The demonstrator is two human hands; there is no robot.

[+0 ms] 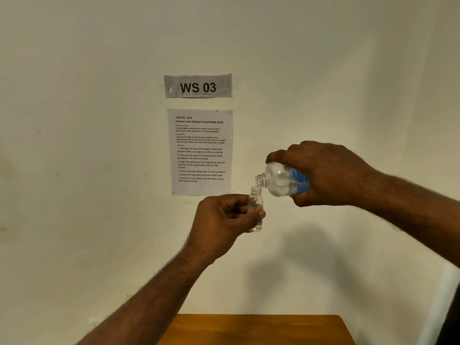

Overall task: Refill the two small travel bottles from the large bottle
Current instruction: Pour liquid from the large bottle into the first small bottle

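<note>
Mid-pour above the wooden table's (256,329) far edge: left hand (219,222) pinching the upright small travel bottle (255,211), right hand (323,173) wrapped round the large bottle (283,180), tipped leftward, mouth just over the small neck.

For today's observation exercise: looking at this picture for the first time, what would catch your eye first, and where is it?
At centre right, the right hand tips a large clear bottle with a blue label, its open neck meeting the mouth of a small travel bottle gripped upright by the left hand. Behind them on the pale wall hang a "WS 03" sign and a printed instruction sheet.
</note>
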